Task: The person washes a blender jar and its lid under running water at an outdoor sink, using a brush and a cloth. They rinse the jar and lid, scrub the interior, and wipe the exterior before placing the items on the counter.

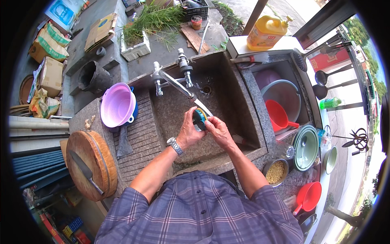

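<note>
Over the stone sink [170,126] both my hands hold a small round, dark teal object with a yellow rim [199,117]; its exact kind I cannot make out. My left hand [189,131], with a metal watch on the wrist, grips its left side, fingers curled round it. On the other side, the fingers of my right hand [219,131] are closed at its lower right edge. A whitish stream, apparently water, runs from the metal faucet spout [175,84] down to the object and my right fingers.
Left of the sink stand a purple colander [118,105] and a round chopping board [87,150] with a knife [86,170] on it. At right are a red ladle [278,116], green bowls [305,152] and a bowl of yellowish beans [277,172]. A yellow jug [266,33] stands behind.
</note>
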